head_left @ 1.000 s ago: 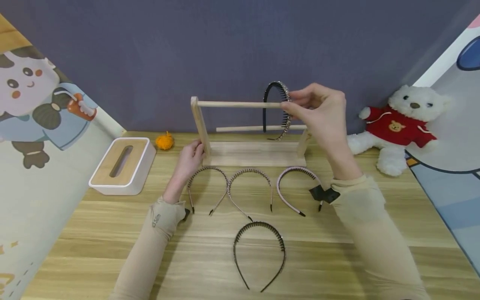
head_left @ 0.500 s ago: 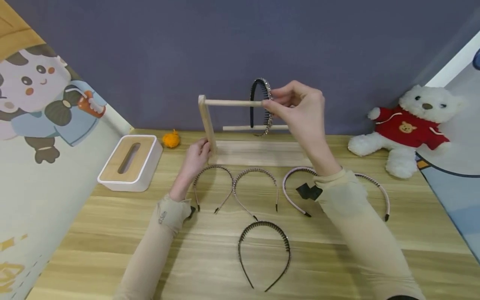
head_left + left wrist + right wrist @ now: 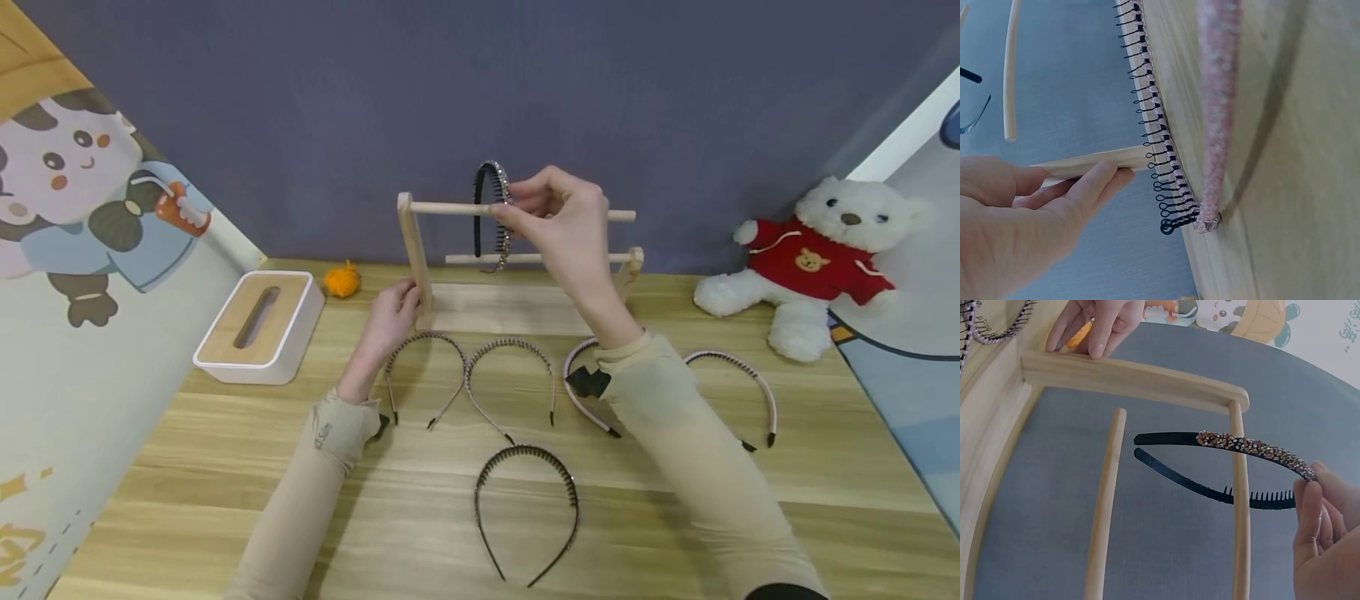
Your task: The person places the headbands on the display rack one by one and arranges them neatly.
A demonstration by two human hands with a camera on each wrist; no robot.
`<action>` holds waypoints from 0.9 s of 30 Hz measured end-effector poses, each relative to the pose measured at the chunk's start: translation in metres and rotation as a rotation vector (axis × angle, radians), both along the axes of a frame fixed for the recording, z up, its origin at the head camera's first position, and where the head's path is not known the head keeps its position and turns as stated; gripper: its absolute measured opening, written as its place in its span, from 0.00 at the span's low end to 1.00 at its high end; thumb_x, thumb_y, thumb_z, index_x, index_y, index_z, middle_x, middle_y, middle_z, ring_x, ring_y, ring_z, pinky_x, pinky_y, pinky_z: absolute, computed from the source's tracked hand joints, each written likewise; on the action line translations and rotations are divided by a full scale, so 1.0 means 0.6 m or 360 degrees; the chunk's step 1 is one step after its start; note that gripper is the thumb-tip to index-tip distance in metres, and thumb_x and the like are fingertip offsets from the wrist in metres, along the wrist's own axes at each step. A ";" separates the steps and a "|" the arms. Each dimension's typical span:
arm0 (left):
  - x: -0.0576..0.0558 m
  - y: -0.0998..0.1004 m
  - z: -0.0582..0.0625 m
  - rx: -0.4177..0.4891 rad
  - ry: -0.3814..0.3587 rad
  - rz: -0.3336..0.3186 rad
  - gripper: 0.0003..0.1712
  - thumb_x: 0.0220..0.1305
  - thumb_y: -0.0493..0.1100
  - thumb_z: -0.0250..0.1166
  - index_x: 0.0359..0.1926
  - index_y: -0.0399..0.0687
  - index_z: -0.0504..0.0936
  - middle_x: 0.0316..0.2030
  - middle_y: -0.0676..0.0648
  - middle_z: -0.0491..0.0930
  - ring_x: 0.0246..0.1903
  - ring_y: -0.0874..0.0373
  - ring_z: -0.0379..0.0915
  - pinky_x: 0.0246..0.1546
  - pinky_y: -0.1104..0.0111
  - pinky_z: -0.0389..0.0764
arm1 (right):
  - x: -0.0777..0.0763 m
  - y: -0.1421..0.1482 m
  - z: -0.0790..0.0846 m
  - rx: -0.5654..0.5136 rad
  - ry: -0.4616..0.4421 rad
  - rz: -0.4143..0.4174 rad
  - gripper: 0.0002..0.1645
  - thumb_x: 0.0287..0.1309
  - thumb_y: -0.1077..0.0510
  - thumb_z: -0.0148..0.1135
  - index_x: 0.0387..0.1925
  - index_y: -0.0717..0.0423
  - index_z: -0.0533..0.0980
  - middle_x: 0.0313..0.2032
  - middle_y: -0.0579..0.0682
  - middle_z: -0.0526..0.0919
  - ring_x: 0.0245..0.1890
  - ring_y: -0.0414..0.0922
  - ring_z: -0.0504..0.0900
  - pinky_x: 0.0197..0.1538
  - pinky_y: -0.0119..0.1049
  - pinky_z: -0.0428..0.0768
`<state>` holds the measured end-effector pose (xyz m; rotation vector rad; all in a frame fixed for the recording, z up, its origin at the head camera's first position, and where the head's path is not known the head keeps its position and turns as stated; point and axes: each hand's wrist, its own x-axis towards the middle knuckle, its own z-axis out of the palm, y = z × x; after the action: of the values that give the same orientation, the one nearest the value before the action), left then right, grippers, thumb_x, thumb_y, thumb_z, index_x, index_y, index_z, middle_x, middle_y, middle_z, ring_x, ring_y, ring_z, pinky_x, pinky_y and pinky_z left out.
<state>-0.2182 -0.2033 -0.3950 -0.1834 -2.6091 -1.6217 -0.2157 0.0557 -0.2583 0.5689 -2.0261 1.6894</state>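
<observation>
My right hand (image 3: 566, 221) pinches a black toothed headband (image 3: 1254, 447) with a glittery beaded outside. The headband stands upright with its arms on either side of the upper rod (image 3: 442, 208) of a wooden rack, as the right wrist view shows. At the rack's left upright (image 3: 415, 250), low down, my left hand (image 3: 390, 321) grips the wood between thumb and fingers. Just in front of the rack base (image 3: 517, 308) lie a pinkish headband (image 3: 427, 335) and a second similar one (image 3: 510, 342). A black headband (image 3: 525, 450) lies nearer to me.
A lower rod (image 3: 555, 257) runs behind the upper one. A pink headband (image 3: 581, 408) is partly under my right forearm, another (image 3: 761, 387) right of it. A tissue box (image 3: 281, 350) and orange pompom (image 3: 342, 280) stand left, a white teddy bear (image 3: 813, 250) right.
My right hand has moved left along the upper rod with the black headband, leaving the rod's right end in sight. My left hand stays on the upright. The head view shifted slightly.
</observation>
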 end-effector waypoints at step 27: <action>-0.002 -0.002 -0.002 -0.0036 0.0042 0.0016 0.20 0.87 0.36 0.49 0.61 0.24 0.79 0.37 0.30 0.80 0.32 0.54 0.72 0.29 0.77 0.73 | -0.031 -0.087 -0.016 0.0231 0.0006 -0.0001 0.14 0.58 0.59 0.83 0.41 0.61 0.87 0.33 0.52 0.90 0.27 0.42 0.87 0.34 0.32 0.85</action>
<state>-0.2192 -0.2048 -0.3963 -0.1913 -2.6053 -1.5762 -0.2344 0.0033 -0.2679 0.6186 -2.1584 1.5482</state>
